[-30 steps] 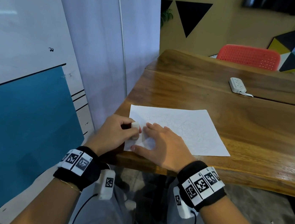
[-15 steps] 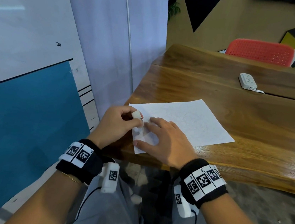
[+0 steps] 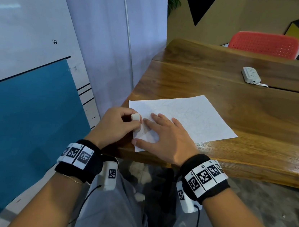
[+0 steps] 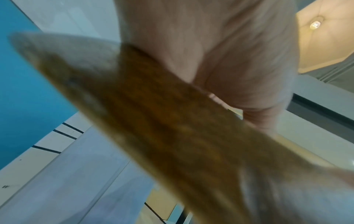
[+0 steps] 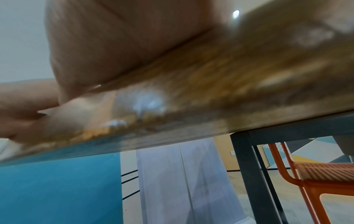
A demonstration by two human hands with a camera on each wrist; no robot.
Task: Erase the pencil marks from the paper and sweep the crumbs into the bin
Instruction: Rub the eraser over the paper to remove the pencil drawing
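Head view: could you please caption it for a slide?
Left hand rubs an eraser on paper pinned by right hand.

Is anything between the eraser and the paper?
Nothing visible. The left hand pinches the eraser right down at the paper's near left corner, and the right hand lies flat beside it, not under it.

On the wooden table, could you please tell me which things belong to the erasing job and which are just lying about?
Belonging to the job:
- paper, pressed flat by the right hand
- eraser, pinched in the left hand

Lying about:
- white power strip at the far side of the table
- red chair behind it

No bin is in view.
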